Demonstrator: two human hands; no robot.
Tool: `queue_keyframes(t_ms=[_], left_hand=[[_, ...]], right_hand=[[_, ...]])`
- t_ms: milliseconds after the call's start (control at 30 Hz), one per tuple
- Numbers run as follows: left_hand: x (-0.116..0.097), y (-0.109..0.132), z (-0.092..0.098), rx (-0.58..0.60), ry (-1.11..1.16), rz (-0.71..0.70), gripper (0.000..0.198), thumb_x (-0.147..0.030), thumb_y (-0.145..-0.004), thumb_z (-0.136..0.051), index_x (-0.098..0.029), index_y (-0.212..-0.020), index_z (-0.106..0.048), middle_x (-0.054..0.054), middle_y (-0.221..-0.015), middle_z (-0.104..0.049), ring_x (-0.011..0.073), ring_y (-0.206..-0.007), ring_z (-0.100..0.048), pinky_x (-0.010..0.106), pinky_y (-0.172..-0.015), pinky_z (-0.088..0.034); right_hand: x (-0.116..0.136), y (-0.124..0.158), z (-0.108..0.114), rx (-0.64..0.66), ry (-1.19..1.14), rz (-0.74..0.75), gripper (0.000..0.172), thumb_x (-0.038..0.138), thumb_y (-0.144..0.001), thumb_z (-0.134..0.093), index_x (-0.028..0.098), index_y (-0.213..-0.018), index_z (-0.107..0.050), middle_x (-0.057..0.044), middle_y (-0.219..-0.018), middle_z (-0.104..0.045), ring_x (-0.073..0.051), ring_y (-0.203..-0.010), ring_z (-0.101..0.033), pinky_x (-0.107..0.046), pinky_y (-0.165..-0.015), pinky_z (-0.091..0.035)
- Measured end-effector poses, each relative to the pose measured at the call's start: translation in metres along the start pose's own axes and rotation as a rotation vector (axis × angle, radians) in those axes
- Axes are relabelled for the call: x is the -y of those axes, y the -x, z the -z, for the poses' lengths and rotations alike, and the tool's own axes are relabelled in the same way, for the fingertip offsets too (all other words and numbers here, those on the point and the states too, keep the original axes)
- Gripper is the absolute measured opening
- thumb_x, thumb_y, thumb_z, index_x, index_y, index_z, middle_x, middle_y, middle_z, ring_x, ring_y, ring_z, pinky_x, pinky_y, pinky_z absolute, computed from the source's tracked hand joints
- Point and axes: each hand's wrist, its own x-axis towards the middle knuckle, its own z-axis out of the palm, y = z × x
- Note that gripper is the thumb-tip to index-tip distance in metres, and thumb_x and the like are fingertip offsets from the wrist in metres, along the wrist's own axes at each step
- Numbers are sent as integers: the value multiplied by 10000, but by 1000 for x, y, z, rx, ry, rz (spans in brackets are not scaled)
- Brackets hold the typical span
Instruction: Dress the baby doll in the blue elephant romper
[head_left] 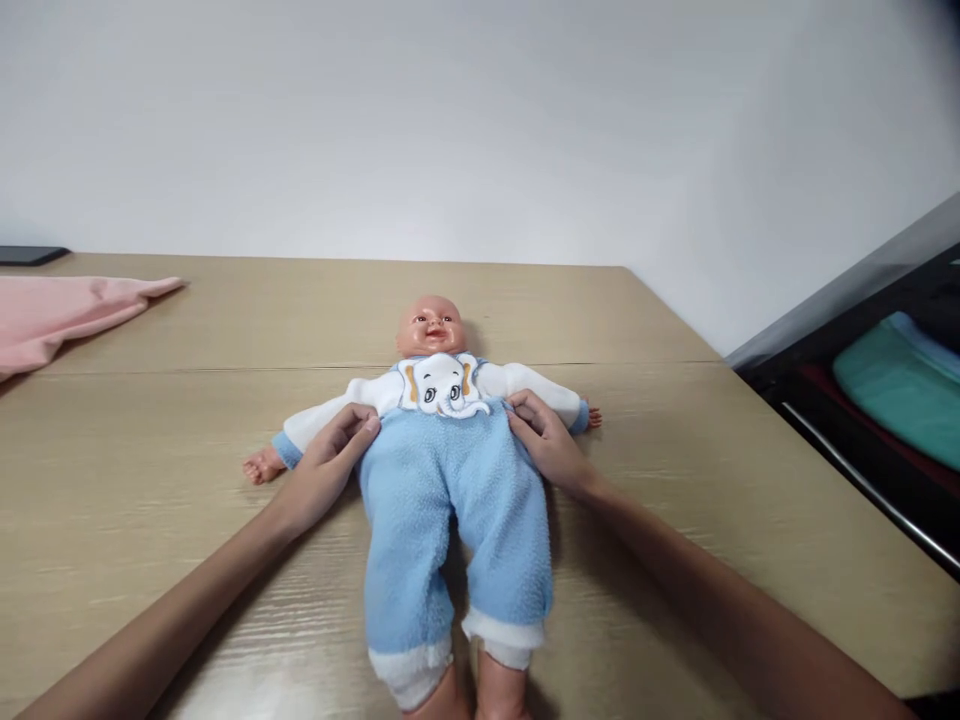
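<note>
A baby doll lies on its back on the wooden table, head away from me and arms spread. It wears a blue and white outfit with an elephant face on the chest and white cuffs at the legs. At the left side of the waist, my left hand pinches the cloth between thumb and fingers. My right hand pinches the cloth at the right side of the waist, below the doll's sleeve. The doll's feet are cut off by the bottom edge.
Pink cloth lies at the table's left, with a dark flat object behind it. A white wall stands behind the wooden table. Beyond the table's right edge, green cloth rests on something black with a metal bar.
</note>
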Motion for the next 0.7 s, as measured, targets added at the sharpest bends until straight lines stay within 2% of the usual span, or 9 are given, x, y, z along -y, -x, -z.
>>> queue_keyframes(t_ms=[167,233,300,367,467,533,600,633,700], left_hand=[[-1,-5,1,52,-91,-52,378,-609,-1067,-585,-233,-1035,-561,-27,-953,-483,183,-889,-469,314,-836,-391],[-1,-4,-1,8,-182,-56,364,-601,-1084,-549,-237,-1068,-557,-19,-960,-513,197,-898,-504,338,-849,-424],[-7,6,-4,-87,-294,-80,368,-596,-1103,-514,-237,-1161,-570,17,-1061,-594,234,-1003,-581,395,-949,-478],[-15,28,-9,-197,-393,-144,404,-583,-1114,-503,-241,-1320,-565,87,-1301,-640,299,-1251,-614,500,-1123,-482],[-18,80,-24,-271,-521,-271,548,-567,-1086,-576,-308,-1560,-488,139,-1638,-518,392,-1563,-474,633,-1234,-467],[-4,120,-40,-257,-607,-342,761,-614,-1004,-685,-344,-1667,-427,151,-1734,-442,447,-1595,-461,646,-1181,-549],[22,154,-57,-329,-673,-535,804,-622,-962,-755,-473,-1675,-416,106,-1686,-509,426,-1462,-620,549,-985,-682],[35,168,-66,-307,-687,-490,885,-540,-943,-824,-518,-1700,-366,93,-1707,-497,416,-1455,-640,534,-1000,-689],[55,190,-80,-270,-688,-405,1048,-436,-893,-910,-520,-1741,-300,111,-1749,-463,430,-1451,-656,535,-1035,-692]], right_hand=[[-3,1,6,-82,192,71,267,514,-979,-713,256,-954,-652,5,-818,-574,-202,-741,-518,-359,-724,-440],[-7,2,6,-121,254,82,234,479,-993,-703,249,-979,-665,-6,-832,-596,-204,-723,-504,-370,-713,-431],[-11,4,5,-153,286,92,228,474,-1022,-657,246,-1016,-655,-31,-890,-645,-218,-754,-552,-387,-740,-459],[-13,6,4,-188,305,108,224,470,-1048,-612,248,-1047,-640,-58,-960,-681,-241,-822,-612,-409,-793,-496],[-13,8,3,-235,336,142,200,447,-1065,-586,253,-1051,-632,-81,-1020,-701,-266,-908,-655,-437,-863,-522],[-13,8,3,-256,358,162,178,426,-1063,-592,254,-1045,-634,-90,-1030,-705,-275,-932,-657,-449,-888,-526],[-14,8,3,-267,374,173,158,409,-1059,-599,256,-1042,-634,-94,-1034,-708,-275,-931,-654,-454,-896,-529],[-15,8,3,-267,378,175,152,402,-1059,-599,256,-1045,-635,-96,-1037,-712,-273,-922,-652,-452,-892,-531],[-16,7,3,-260,381,174,147,396,-1061,-602,254,-1051,-640,-94,-1035,-717,-265,-895,-648,-446,-875,-535]])
